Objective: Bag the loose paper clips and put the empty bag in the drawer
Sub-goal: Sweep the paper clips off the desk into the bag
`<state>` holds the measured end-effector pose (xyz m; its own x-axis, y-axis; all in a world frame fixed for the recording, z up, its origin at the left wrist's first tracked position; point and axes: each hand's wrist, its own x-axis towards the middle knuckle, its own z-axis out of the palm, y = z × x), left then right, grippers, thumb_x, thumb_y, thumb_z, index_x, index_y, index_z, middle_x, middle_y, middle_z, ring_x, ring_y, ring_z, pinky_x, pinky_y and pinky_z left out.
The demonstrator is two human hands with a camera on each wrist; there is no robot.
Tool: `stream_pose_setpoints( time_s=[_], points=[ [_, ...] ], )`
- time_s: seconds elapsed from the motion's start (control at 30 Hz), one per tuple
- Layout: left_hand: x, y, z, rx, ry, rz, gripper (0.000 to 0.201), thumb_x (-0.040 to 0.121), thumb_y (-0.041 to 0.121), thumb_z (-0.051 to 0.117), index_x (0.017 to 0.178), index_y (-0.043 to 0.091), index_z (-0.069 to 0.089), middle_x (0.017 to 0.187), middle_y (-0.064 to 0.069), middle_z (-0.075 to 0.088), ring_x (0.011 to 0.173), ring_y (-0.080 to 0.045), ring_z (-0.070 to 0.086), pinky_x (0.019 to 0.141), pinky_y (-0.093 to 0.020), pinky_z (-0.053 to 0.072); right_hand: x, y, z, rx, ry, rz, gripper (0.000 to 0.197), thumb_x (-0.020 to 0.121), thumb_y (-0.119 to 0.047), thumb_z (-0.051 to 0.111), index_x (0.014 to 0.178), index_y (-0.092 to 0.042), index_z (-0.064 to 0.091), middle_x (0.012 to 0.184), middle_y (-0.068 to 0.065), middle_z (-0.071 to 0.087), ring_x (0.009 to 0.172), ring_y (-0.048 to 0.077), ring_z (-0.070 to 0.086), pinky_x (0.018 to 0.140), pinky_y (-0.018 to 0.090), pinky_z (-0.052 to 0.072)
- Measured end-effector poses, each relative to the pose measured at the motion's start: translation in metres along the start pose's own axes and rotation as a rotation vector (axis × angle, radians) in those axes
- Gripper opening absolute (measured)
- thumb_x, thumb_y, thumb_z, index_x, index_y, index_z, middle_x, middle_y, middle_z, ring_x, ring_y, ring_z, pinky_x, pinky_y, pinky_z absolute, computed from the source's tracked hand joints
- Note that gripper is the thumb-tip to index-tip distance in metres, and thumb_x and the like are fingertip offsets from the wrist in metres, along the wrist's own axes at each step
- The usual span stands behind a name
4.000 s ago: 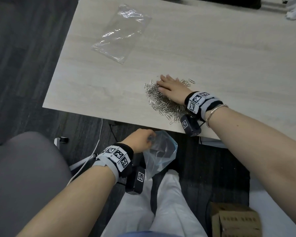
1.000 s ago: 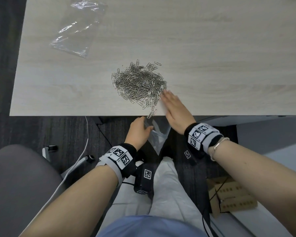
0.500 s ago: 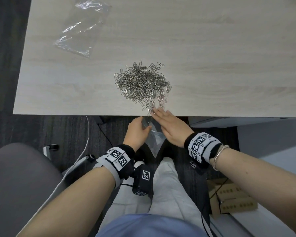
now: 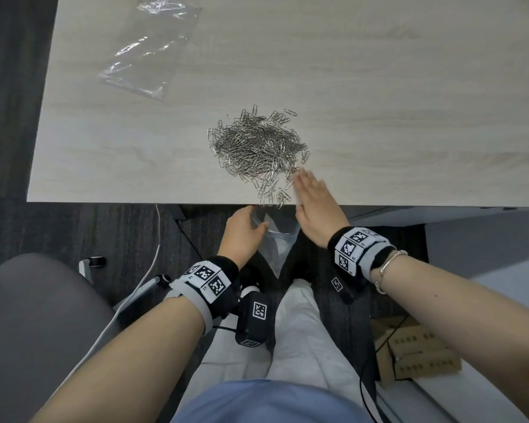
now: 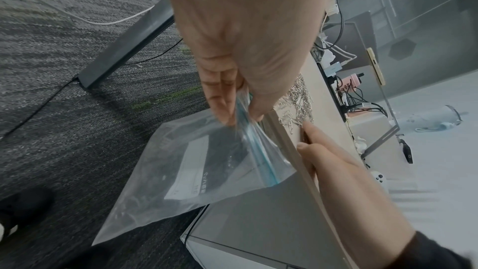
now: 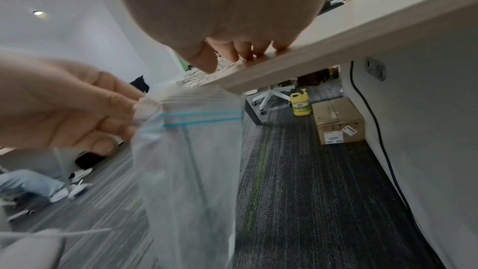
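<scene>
The right hand [image 4: 313,206], which was down at the bag's mouth, is back flat and open on the desk [image 4: 409,102] beside the paper clips [image 4: 257,146], ready to sweep more. The left hand [image 4: 242,232] pinches the zip bag [image 5: 207,163] below the edge.

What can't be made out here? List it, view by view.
- Drawer: in no view.
- Bag mouth: head view, hidden under the table edge and left hand.
- Clips inside that bag: left wrist view, too blurred to tell.
- Right hand fingertips: right wrist view, cut off by the table edge.
- Label in the bag: left wrist view, print too small.
</scene>
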<state>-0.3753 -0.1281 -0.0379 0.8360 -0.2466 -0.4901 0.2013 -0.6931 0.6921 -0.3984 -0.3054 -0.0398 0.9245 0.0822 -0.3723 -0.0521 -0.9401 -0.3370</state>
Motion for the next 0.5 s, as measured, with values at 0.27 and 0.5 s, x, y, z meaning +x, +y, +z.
stream_pose_setpoints(
  time_s=[0.27, 0.5],
  points=[
    [-0.001, 0.001, 0.000, 0.032, 0.014, 0.034, 0.014, 0.087, 0.018, 0.062, 0.094, 0.007, 0.057, 0.082, -0.004, 0.057, 0.076, -0.017, 0.053, 0.067, -0.024, 0.038, -0.018, -0.019, 0.012, 0.010, -0.105, -0.268, 0.060, 0.096, -0.017, 0.032, 0.149, -0.009, 0.004, 0.158, 0.008, -0.001, 0.146, 0.016, -0.005, 0.117, 0.029, -0.006],
    [-0.002, -0.002, -0.004, -0.011, -0.011, 0.038, 0.009, 0.085, 0.016, 0.063, 0.087, 0.015, 0.054, 0.080, -0.001, 0.057, 0.081, -0.024, 0.061, 0.076, -0.037, 0.054, -0.009, -0.024, -0.002, 0.151, -0.007, -0.292, 0.060, 0.091, -0.007, 0.033, 0.148, -0.009, 0.014, 0.157, 0.009, 0.008, 0.144, 0.013, -0.001, 0.118, 0.028, -0.002]
  ],
)
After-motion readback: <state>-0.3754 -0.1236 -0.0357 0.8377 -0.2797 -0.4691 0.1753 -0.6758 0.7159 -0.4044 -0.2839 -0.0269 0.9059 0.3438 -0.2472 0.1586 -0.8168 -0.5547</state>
